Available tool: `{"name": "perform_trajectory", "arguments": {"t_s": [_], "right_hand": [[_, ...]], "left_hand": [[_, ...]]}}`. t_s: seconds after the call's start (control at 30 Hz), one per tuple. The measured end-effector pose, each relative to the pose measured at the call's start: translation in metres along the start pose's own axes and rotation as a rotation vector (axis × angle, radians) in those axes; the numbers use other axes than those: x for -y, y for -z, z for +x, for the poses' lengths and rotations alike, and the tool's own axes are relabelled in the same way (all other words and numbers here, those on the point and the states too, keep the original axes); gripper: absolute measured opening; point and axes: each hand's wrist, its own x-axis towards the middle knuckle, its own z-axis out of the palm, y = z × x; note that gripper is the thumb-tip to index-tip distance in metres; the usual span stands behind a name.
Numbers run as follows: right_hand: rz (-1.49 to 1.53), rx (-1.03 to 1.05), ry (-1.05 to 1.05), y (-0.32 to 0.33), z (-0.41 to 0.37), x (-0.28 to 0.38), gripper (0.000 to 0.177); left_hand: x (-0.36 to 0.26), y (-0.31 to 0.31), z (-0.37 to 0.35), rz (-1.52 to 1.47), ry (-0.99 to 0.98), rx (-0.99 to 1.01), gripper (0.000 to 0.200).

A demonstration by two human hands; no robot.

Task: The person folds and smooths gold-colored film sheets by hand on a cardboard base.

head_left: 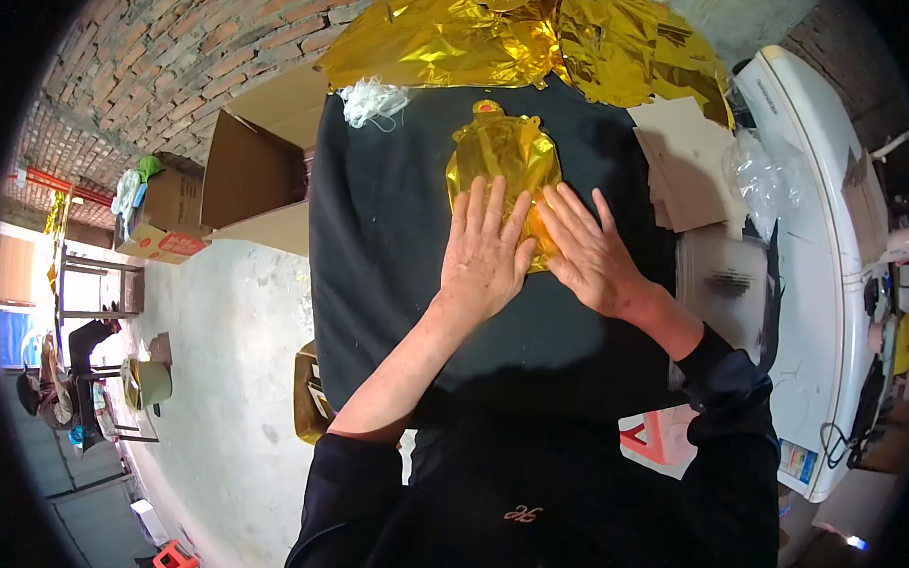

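Observation:
A flat gold foil balloon (505, 152) lies on the black cloth (537, 351) that covers the table, its small tab pointing away from me. My left hand (483, 251) rests palm down over the balloon's lower left part, fingers stretched out. Over the lower right edge lies my right hand (596, 254), flat as well, with its fingers spread. Neither hand grips anything. The palms and fingers hide much of the balloon's lower half.
More gold foil (446, 44) is heaped along the table's far edge. Beside it sits a tangle of white string (373, 102). Cardboard sheets (682, 161) and a clear plastic bag (766, 178) are on the right, near a white appliance (814, 271). An open carton (251, 181) stands left.

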Motion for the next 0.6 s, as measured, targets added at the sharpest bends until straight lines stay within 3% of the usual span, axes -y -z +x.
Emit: {"name": "perform_trajectory", "arguments": {"t_s": [0.3,0.6], "right_hand": [[-0.021,0.115,0.109,-0.013,0.055,-0.049,0.069],[-0.193,0.059,0.132,-0.019,0.103,-0.107,0.066]], "left_hand": [[-0.001,0.003,0.002,0.022,-0.004,0.052,0.064],[-0.002,0.006,0.003,0.047,0.014,0.100,0.065]]}}
